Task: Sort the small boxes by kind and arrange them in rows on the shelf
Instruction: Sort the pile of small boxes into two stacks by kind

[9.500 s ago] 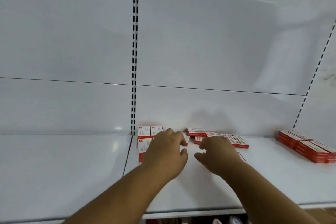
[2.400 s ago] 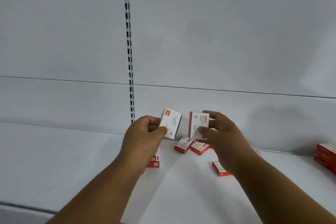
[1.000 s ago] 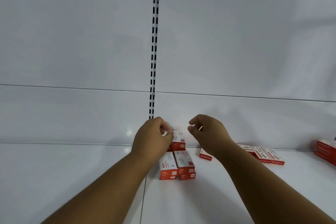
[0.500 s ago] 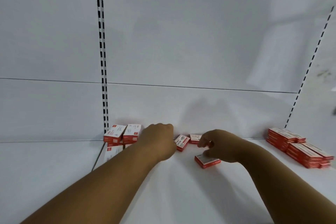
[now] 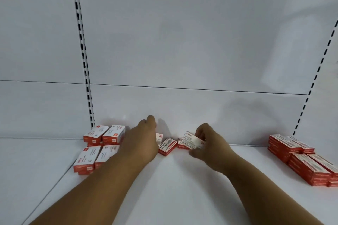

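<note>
Small red-and-white boxes lie on the white shelf (image 5: pixel 182 188). My left hand (image 5: pixel 142 142) reaches to the back wall and grips one small box (image 5: pixel 159 137), which stands on edge at its fingertips; the fingers themselves are hidden. My right hand (image 5: pixel 208 144) pinches another small box (image 5: pixel 192 140), tilted up off the shelf with its white face toward me. Between the hands one loose box (image 5: pixel 167 147) lies flat, and a second loose box (image 5: pixel 180 144) shows behind the held one. A sorted group of boxes (image 5: pixel 98 148) sits in two rows at the left, by the upright.
A lower stack of flatter red boxes (image 5: pixel 301 157) stands in rows at the right end of the shelf. A slotted upright (image 5: pixel 86 78) runs up the back wall on the left, another slotted upright (image 5: pixel 314 78) on the right.
My right hand has lifted the box that lay under it on the shelf. My left hand has moved toward the back wall and now has a box raised on edge.
</note>
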### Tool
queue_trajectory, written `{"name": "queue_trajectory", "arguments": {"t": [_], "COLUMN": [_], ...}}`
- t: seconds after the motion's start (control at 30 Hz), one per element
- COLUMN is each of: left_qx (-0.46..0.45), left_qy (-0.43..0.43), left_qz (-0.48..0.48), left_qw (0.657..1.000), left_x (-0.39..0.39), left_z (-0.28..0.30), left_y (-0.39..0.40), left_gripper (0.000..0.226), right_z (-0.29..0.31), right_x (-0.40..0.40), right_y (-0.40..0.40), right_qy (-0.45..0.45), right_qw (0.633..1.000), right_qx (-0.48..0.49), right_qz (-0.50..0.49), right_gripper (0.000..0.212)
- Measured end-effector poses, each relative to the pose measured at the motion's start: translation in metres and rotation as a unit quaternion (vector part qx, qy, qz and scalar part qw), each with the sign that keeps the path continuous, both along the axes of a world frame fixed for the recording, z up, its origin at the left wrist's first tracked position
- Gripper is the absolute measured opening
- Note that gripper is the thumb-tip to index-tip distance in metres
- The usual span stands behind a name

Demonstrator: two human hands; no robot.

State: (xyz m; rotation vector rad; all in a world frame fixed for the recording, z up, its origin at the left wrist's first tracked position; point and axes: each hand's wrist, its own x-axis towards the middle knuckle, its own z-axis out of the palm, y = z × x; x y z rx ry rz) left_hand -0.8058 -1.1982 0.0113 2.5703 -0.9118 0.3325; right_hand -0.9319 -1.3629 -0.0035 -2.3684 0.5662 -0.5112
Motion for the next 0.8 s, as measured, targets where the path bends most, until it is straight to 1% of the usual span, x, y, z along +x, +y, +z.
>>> {"name": "queue_trajectory", "arguments": {"t": [0.03, 0.1, 0.17, 0.2, 0.23, 0.3, 0.33, 0.37, 0.4, 0.43, 0.47, 0.5, 0.53, 0.57, 0.63, 0.67, 0.7, 0.73, 0.8], "left_qx": [-0.051, -0.142, -0.222, -0.266, -0.309, -0.396, -0.433, -0.46, -0.475, -0.48, -0.482, -0.486, -0.497, -0.513, -0.544, -0.551, -0.551, -0.546, -0.531], "left_qy": [0.01, 0.049, 0.109, 0.154, 0.217, 0.335, 0.371, 0.394, 0.406, 0.414, 0.426, 0.446, 0.472, 0.505, 0.569, 0.594, 0.613, 0.625, 0.638], "left_qz": [-0.008, -0.018, -0.02, -0.023, -0.029, -0.052, -0.065, -0.077, -0.084, -0.086, -0.086, -0.09, -0.096, -0.103, -0.109, -0.113, -0.12, -0.127, -0.132], "left_qw": [0.999, 0.988, 0.969, 0.951, 0.926, 0.853, 0.819, 0.792, 0.776, 0.768, 0.761, 0.746, 0.722, 0.687, 0.607, 0.575, 0.554, 0.544, 0.541], "left_x": [-0.004, -0.013, -0.02, -0.024, -0.03, -0.039, -0.041, -0.043, -0.044, -0.044, -0.043, -0.042, -0.041, -0.04, -0.04, -0.039, -0.039, -0.039, -0.038], "left_z": [0.0, 0.001, 0.004, 0.006, 0.006, 0.003, -0.002, -0.008, -0.014, -0.019, -0.023, -0.025, -0.026, -0.026, -0.024, -0.024, -0.024, -0.024, -0.025], "left_y": [0.001, 0.0, -0.004, -0.008, -0.011, -0.02, -0.023, -0.026, -0.027, -0.027, -0.027, -0.026, -0.025, -0.024, -0.023, -0.023, -0.022, -0.022, -0.022], "left_gripper": [0.04, 0.04, 0.041, 0.04, 0.04, 0.041, 0.042, 0.043, 0.043, 0.043, 0.042, 0.042, 0.041, 0.041, 0.037, 0.032, 0.028, 0.027, 0.029], "right_z": [-0.002, -0.003, 0.001, 0.003, 0.003, 0.003, 0.001, 0.001, 0.001, 0.002, 0.002, 0.001, 0.0, -0.001, -0.001, -0.001, 0.0, 0.001, 0.001], "right_x": [0.001, 0.001, 0.0, 0.0, 0.0, -0.001, -0.001, -0.001, -0.002, -0.003, -0.004, -0.005, -0.004, -0.004, -0.006, -0.008, -0.011, -0.013, -0.014], "right_y": [0.001, 0.004, 0.006, 0.005, 0.005, 0.005, 0.005, 0.005, 0.006, 0.006, 0.006, 0.006, 0.005, 0.005, 0.004, 0.005, 0.007, 0.009, 0.014], "right_qy": [-0.035, -0.09, -0.119, -0.129, -0.14, -0.158, -0.173, -0.188, -0.197, -0.198, -0.196, -0.195, -0.199, -0.2, -0.186, -0.177, -0.174, -0.177, -0.19], "right_qw": [0.998, 0.983, 0.968, 0.961, 0.954, 0.94, 0.926, 0.901, 0.872, 0.85, 0.839, 0.836, 0.836, 0.844, 0.89, 0.912, 0.926, 0.931, 0.932], "right_qx": [0.051, 0.158, 0.221, 0.244, 0.265, 0.301, 0.336, 0.389, 0.447, 0.488, 0.507, 0.513, 0.512, 0.498, 0.416, 0.369, 0.334, 0.319, 0.309], "right_qz": [-0.01, -0.017, -0.014, -0.009, -0.003, 0.009, 0.016, 0.019, 0.019, 0.015, 0.009, 0.007, 0.007, 0.009, 0.004, 0.004, 0.007, 0.011, 0.0], "right_gripper": [0.042, 0.035, 0.024, 0.021, 0.02, 0.026, 0.029, 0.031, 0.031, 0.032, 0.033, 0.033, 0.031, 0.027, 0.013, 0.01, 0.013, 0.017, 0.021]}}
